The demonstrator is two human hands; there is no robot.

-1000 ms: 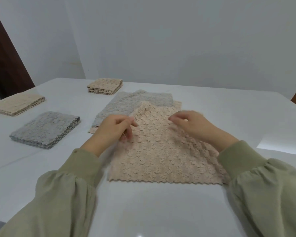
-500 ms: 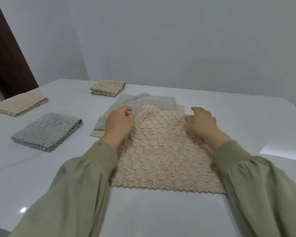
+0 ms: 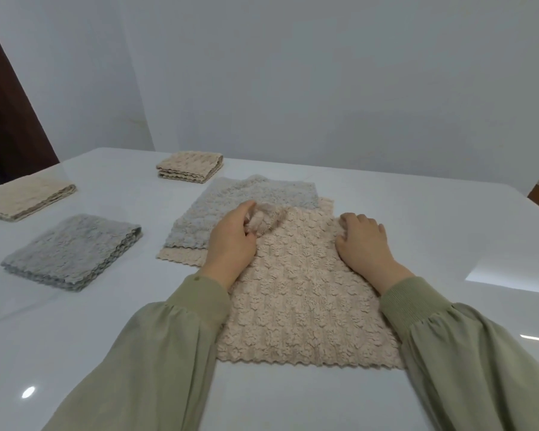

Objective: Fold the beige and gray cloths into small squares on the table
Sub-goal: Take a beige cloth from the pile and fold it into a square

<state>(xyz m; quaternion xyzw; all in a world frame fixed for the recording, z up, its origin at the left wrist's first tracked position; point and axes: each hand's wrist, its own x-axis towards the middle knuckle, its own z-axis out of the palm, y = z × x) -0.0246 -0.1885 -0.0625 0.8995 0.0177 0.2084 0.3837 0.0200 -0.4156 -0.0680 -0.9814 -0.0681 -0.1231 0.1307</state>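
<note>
Well left of the beige cloth (image 3: 305,303), flat on the table (image 3: 75,337), sits a folded gray cloth (image 3: 72,250). The left hand (image 3: 231,241) pinches the beige cloth's far left corner, lifted and bunched; the right hand (image 3: 363,241) rests curled on its far right corner, grip unclear.

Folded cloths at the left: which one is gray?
The gray folded cloth nearest the left sleeve; the far-left cloth and the rear cloth are beige.

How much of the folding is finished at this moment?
Done: beige square, far beige square, gray square, all folded. In hand: left hand pinches a far corner of top beige cloth; right hand rests on the other. Left: gray cloth and bottom beige cloth, both flat.
</note>
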